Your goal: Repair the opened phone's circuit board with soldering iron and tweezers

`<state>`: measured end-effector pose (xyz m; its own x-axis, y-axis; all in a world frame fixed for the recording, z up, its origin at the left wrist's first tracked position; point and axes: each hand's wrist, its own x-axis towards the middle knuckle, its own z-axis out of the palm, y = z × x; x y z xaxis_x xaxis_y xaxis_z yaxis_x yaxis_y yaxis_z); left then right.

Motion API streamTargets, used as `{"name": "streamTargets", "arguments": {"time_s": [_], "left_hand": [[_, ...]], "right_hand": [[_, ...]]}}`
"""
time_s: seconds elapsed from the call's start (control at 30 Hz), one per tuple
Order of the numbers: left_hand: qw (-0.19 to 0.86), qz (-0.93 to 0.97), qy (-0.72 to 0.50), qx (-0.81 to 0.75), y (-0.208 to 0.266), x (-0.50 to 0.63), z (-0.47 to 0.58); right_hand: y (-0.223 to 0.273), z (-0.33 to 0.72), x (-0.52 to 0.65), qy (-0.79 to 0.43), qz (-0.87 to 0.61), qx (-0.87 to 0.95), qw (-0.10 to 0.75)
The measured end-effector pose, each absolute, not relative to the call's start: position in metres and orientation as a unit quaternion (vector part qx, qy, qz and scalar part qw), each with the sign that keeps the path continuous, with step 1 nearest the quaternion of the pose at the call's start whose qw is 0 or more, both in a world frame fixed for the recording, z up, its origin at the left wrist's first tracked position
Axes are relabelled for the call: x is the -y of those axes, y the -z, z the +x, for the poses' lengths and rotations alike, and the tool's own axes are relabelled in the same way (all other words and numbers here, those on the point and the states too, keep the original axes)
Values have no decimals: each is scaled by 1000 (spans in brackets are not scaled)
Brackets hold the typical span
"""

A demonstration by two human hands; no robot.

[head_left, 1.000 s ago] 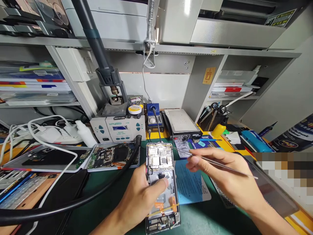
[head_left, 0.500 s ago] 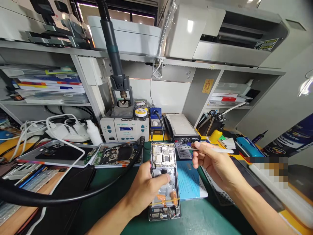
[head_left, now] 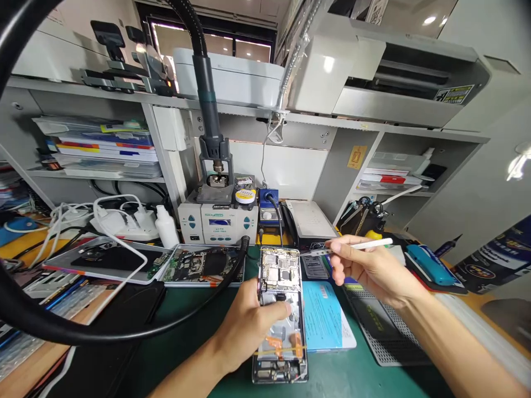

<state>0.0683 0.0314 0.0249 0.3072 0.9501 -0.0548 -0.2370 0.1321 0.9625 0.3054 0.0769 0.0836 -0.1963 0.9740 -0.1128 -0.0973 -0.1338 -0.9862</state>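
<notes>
An opened smartphone [head_left: 282, 320] stands tilted over the green mat, its back cover off and its circuit board [head_left: 281, 268] exposed at the top. Orange flex cables and a thin yellow band show across its lower half. My left hand [head_left: 259, 318] is closed around its left edge, thumb lying across the middle. Pinched in my right hand [head_left: 359, 260] is a slim tool [head_left: 379, 243] with a silvery front and a white rear end. Its tip is at the board's upper right edge; whether it touches is too small to tell.
A blue-and-white booklet [head_left: 326, 318] lies beside the phone on the mat [head_left: 199, 354]. Behind stands a hot air station [head_left: 219, 224]; its thick black hose [head_left: 136, 333] loops across the left. An open laptop board [head_left: 203, 264] lies back left, a perforated metal tray [head_left: 392, 351] right.
The view has shifted, showing everything a little lower and further right, with more of the perforated tray. Both hands keep their holds. The tool's tip sits slightly further off the board's corner.
</notes>
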Motion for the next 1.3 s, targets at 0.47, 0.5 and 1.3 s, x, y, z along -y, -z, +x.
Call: {"name": "streamTargets", "arguments": {"time_s": [0.47,0.5,1.3], "left_hand": [[660,511,-407,-370,-22,-31,67],[661,512,-407,-370,-23,-31,67],[620,566,-383,-385,-29,-31,69]], "right_hand": [[-57,310,-68,-673,-361,403,504],[-56,309,-67,-677,-354,406,502],[-43,300,-52,-587,-347,488,545]]}}
